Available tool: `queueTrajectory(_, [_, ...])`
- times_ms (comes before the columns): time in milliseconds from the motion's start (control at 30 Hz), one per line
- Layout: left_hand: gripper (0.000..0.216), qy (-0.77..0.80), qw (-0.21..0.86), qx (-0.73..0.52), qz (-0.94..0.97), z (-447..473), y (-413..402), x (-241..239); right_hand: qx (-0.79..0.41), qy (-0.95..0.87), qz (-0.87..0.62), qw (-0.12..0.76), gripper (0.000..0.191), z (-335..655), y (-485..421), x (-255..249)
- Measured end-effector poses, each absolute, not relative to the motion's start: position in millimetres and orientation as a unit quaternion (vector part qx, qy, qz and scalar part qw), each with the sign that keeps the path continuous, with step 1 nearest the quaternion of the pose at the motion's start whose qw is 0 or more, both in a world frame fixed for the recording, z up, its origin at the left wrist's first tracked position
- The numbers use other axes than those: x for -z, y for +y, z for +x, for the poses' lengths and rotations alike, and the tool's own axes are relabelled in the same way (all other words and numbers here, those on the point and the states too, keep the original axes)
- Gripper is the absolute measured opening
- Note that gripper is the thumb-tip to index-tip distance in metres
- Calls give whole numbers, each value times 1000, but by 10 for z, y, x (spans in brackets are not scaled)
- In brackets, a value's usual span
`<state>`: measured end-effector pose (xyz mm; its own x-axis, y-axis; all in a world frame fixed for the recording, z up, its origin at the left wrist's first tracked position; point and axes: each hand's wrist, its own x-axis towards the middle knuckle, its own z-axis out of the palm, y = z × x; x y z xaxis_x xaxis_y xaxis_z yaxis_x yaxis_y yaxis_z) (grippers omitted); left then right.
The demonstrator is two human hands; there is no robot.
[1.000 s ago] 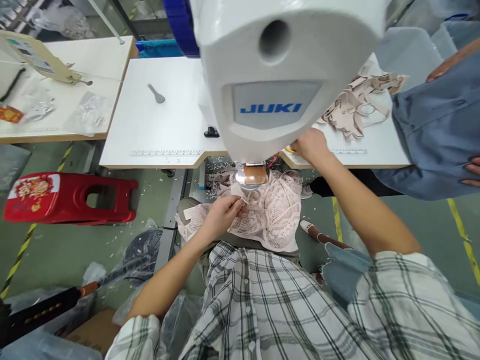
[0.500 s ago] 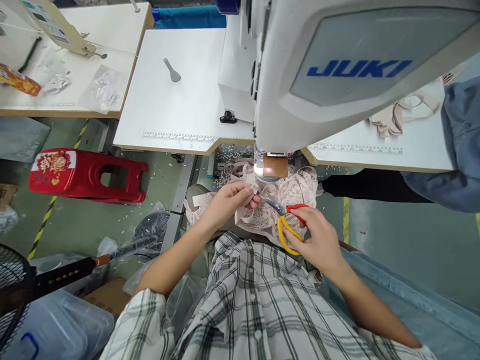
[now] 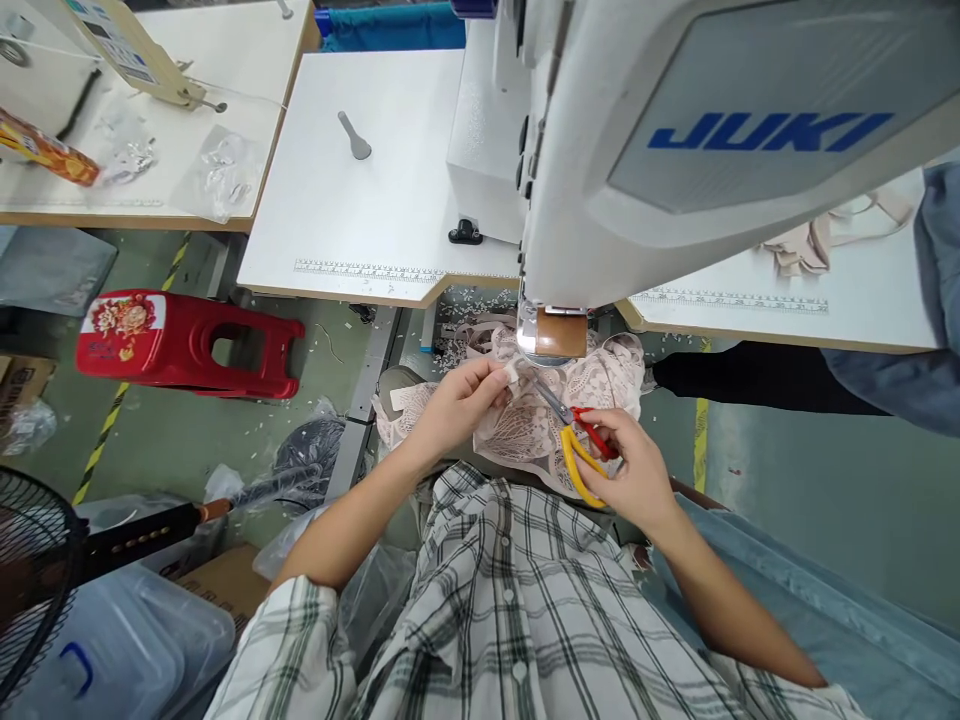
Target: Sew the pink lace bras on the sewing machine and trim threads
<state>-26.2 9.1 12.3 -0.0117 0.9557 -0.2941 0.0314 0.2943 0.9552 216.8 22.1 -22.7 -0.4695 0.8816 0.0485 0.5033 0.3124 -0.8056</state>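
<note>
Pale pink lace garment [image 3: 536, 425] lies under the white sewing machine [image 3: 675, 130]; left hand [image 3: 457, 405] pinches its edge taut while right hand [image 3: 630, 470] grips yellow-and-red-handled scissors [image 3: 574, 440], blades at that edge.

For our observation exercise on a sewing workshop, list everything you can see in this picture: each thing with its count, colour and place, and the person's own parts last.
sewing machine: one, white with blue JUKI lettering, top centre-right
white table: one, white, under the machine
grey tool: one, grey, on the white table
wooden-edged table: one, pale, upper left, with clear plastic bags
red stool: one, red, on the floor at left
fan: one, black, lower left
strap pile: one, beige, on the right tabletop
lace garment: one, pink, below the needle
scissors: one pair, yellow and red handles, in the right hand
plaid shirt: one, checked, bottom centre
left hand: pinching the garment
right hand: fingers in the scissors
</note>
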Motion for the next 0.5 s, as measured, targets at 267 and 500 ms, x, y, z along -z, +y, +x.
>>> queueTrajectory(267, [29,597,554,-352,461,-272,133,-190,-358,-793,-410,272,38,1976,246,222])
queueTrajectory(500, [25,608,552,-335,462,-323,154,-208,-410,-772,-428,230,34,1912,328,223])
